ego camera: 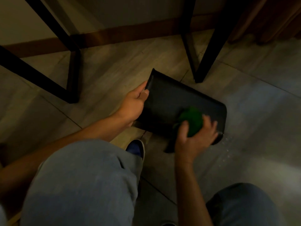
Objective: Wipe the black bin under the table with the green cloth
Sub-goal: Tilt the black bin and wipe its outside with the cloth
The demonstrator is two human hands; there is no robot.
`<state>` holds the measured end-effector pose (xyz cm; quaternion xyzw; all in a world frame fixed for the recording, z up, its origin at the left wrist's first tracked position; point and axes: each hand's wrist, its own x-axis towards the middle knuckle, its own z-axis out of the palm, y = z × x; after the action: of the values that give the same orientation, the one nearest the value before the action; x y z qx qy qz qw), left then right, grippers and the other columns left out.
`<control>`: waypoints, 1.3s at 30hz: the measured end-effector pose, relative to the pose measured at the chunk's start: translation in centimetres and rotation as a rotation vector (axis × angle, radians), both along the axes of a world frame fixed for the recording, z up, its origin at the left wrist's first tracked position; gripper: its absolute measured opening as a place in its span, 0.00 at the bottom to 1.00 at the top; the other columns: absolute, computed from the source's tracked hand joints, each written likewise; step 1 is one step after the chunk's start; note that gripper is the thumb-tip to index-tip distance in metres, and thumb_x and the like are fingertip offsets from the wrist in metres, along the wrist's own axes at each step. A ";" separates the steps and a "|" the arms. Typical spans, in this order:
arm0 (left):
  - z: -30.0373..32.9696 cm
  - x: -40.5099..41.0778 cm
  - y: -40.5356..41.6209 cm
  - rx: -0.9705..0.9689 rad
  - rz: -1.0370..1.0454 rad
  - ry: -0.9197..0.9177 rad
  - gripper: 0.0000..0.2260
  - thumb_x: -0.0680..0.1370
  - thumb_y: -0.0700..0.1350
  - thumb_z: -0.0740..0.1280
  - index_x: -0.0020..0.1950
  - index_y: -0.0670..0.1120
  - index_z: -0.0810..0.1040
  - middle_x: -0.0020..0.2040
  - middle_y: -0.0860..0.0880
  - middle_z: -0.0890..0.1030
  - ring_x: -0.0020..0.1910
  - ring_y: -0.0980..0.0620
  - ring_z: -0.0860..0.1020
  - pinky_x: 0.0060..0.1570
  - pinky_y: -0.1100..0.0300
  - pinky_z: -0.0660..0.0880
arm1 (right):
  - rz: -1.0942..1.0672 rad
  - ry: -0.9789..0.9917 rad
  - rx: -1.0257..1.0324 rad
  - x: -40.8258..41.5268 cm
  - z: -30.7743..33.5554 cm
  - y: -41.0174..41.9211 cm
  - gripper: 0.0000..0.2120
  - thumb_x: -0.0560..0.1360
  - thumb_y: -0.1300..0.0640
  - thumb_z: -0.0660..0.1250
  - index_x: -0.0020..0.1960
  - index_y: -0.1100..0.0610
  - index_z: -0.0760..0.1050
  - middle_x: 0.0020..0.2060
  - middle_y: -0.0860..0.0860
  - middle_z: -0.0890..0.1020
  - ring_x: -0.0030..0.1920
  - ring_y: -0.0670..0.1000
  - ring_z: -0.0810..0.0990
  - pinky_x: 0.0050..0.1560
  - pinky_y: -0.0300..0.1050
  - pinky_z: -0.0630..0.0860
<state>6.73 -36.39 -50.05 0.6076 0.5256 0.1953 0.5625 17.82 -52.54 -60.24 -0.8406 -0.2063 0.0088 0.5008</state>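
The black bin [175, 101] lies tipped on the floor [114, 70]. The left hand [132, 105] grips its rim; the right hand [195, 137] presses the bunched green cloth [192, 119] against its side.

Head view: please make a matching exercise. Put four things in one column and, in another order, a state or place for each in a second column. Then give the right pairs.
Things:
1. left hand
2. right hand
3. black bin
4. blue shoe

States or places:
A. lies tipped on its side on the floor
B. presses the green cloth on the bin's side
C. grips the bin's rim
D. shows beside the knee, just below the bin

Pairs: 1-C, 2-B, 3-A, 4-D
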 end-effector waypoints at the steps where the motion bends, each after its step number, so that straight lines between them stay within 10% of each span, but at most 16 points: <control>1: 0.2 0.1 0.0 -0.001 -0.006 -0.008 0.20 0.88 0.42 0.57 0.80 0.47 0.67 0.73 0.54 0.74 0.74 0.56 0.71 0.76 0.60 0.65 | -0.096 0.062 0.025 2.3 -0.7 -0.6 0.28 0.74 0.46 0.68 0.70 0.56 0.73 0.67 0.59 0.78 0.72 0.64 0.73 0.76 0.68 0.64; 4: 0.4 0.1 0.1 -0.008 0.000 -0.035 0.19 0.87 0.46 0.58 0.80 0.51 0.68 0.73 0.54 0.75 0.73 0.54 0.73 0.77 0.53 0.67 | -0.253 0.278 0.108 6.5 -0.6 -1.6 0.29 0.76 0.45 0.67 0.74 0.56 0.71 0.65 0.58 0.78 0.66 0.59 0.78 0.69 0.63 0.75; 13: 0.7 -0.7 1.5 -0.098 0.125 -0.113 0.20 0.87 0.46 0.59 0.80 0.52 0.67 0.75 0.51 0.74 0.75 0.50 0.72 0.78 0.48 0.67 | -0.246 0.328 -0.021 11.7 1.0 -4.1 0.25 0.77 0.62 0.70 0.73 0.59 0.73 0.69 0.59 0.77 0.69 0.57 0.76 0.64 0.32 0.67; 19: 0.7 -0.3 1.2 -0.114 0.156 -0.146 0.21 0.86 0.46 0.62 0.80 0.50 0.68 0.74 0.49 0.76 0.74 0.51 0.74 0.77 0.49 0.68 | 0.027 0.069 0.031 9.1 4.3 -0.5 0.25 0.75 0.53 0.71 0.71 0.54 0.75 0.65 0.52 0.80 0.64 0.47 0.78 0.67 0.42 0.75; 27: 0.9 -0.6 0.6 -0.023 0.071 -0.090 0.20 0.87 0.46 0.60 0.79 0.52 0.68 0.70 0.55 0.75 0.72 0.54 0.73 0.77 0.51 0.68 | -0.069 0.297 0.097 8.6 2.6 -0.4 0.25 0.76 0.57 0.67 0.73 0.56 0.74 0.62 0.51 0.79 0.59 0.42 0.76 0.68 0.53 0.76; 35: 0.0 -0.3 1.0 -0.136 0.246 -0.198 0.16 0.86 0.41 0.61 0.74 0.48 0.75 0.68 0.46 0.81 0.67 0.48 0.80 0.74 0.48 0.72 | 0.415 0.030 0.184 -4.5 2.9 3.0 0.29 0.71 0.58 0.66 0.73 0.55 0.71 0.77 0.54 0.68 0.83 0.57 0.58 0.81 0.64 0.60; 39: 0.2 -0.5 1.3 -0.228 0.342 -0.262 0.13 0.87 0.40 0.59 0.64 0.51 0.79 0.57 0.47 0.85 0.52 0.51 0.84 0.59 0.55 0.81 | 0.607 0.023 0.195 -7.7 3.7 1.8 0.28 0.69 0.67 0.67 0.68 0.55 0.77 0.74 0.55 0.75 0.80 0.55 0.67 0.79 0.59 0.66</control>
<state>6.25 -35.13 -49.86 0.4119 0.5620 0.3044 0.6494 10.12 -50.72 -56.51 -0.6884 -0.4419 0.1476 0.5559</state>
